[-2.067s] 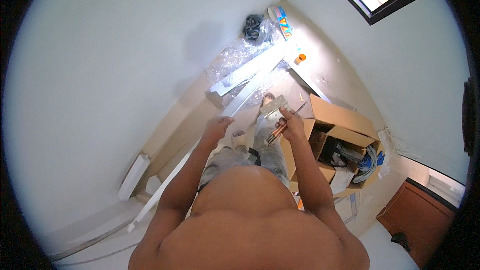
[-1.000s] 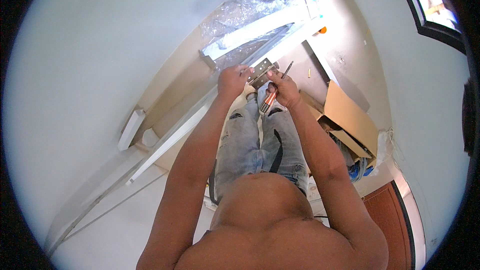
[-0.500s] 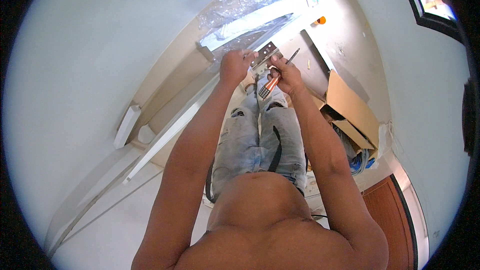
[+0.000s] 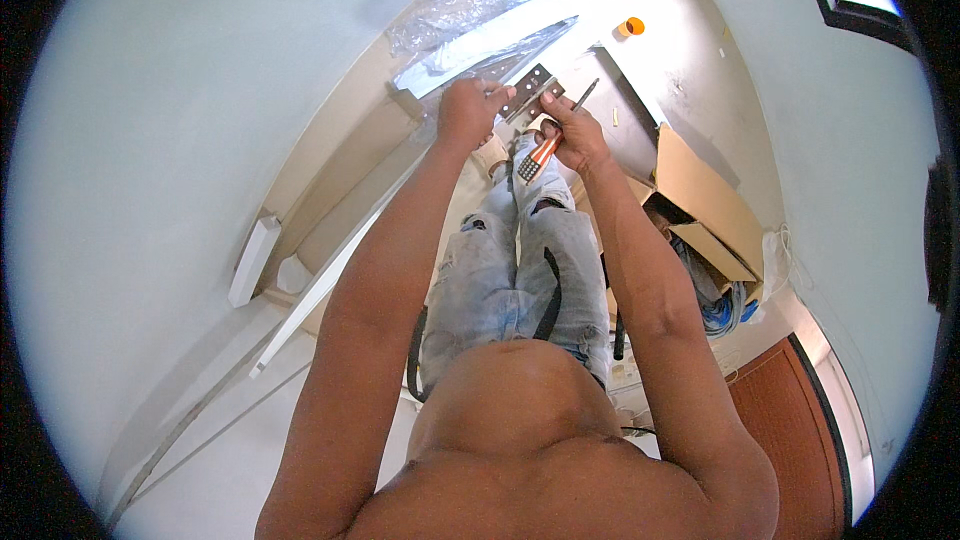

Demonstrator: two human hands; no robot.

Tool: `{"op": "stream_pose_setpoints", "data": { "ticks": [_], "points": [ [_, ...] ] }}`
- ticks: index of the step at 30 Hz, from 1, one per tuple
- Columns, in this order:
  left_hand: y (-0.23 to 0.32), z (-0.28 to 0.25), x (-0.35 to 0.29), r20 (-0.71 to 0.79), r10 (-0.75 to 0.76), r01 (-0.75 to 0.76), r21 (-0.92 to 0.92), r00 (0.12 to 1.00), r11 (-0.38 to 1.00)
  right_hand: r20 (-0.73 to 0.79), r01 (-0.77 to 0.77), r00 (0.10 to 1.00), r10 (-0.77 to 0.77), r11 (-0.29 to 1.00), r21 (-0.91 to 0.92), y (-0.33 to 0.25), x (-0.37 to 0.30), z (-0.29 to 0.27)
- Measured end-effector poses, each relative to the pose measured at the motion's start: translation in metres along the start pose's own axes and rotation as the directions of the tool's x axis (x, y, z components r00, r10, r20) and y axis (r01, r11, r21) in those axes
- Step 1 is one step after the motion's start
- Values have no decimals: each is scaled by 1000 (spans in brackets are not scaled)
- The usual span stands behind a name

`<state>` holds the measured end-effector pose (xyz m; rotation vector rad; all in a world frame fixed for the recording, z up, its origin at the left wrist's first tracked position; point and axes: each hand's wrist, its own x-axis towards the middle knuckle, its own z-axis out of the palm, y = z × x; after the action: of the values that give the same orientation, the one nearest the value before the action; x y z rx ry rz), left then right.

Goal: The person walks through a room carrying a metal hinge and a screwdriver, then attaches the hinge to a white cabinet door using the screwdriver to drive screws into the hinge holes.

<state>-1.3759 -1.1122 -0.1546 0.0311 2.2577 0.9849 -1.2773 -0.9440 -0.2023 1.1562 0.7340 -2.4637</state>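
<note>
Out in front of my legs, both hands hold a dark metal butt hinge [image 4: 529, 86] with round screw holes, its two leaves spread apart. The fingers of my left hand [image 4: 470, 112] pinch one leaf by its left edge. My right hand [image 4: 580, 135] grips the other leaf with the thumb on top. That same hand also keeps a screwdriver [image 4: 540, 158] tucked in its fingers. The screwdriver has an orange and black handle pointing back toward me, and its thin shaft sticks out past the thumb, up and right.
A long white board [image 4: 340, 275] slants along my left, near a white block [image 4: 255, 262]. Clear plastic wrap [image 4: 470, 10] lies at the far end, with an orange cup-like piece [image 4: 631, 27] right of it. An open cardboard box [image 4: 710, 195] holding cables stands right; a brown door [image 4: 785, 430] is lower right.
The hinge has turned a little in my hands, and its leaves show more plainly. The view has shifted slightly. Both hands keep their hold, and the screwdriver stays in my right hand.
</note>
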Motion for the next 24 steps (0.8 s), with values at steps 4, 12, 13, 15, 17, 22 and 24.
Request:
{"op": "stream_pose_setpoints", "data": {
  "ticks": [4,12,13,15,17,22,24],
  "points": [
    [3,-3,2,5,-10,10,-44,1000,999,-32,-1,999,-1,999,-39,3,-11,-6],
    [-3,1,6,-73,146,-142,57,987,988,-178,-84,982,69,993,-78,14,-60,-34],
    [-3,1,7,-60,131,-129,37,990,991,-168,-79,984,64,994,-80,15,-60,-33],
    [-2,1,8,-31,96,-96,1,995,995,-197,-71,979,47,991,-114,17,-54,-29],
    [-2,0,8,-26,104,-103,47,994,994,-171,6,985,-29,991,-134,18,-45,-18],
    [-2,5,7,-98,97,-81,158,991,984,-349,198,880,-322,917,-348,6,-44,16],
    [-1,8,4,-148,121,-91,193,982,977,-282,220,854,-437,795,-565,-4,-53,28]
  ]
}}
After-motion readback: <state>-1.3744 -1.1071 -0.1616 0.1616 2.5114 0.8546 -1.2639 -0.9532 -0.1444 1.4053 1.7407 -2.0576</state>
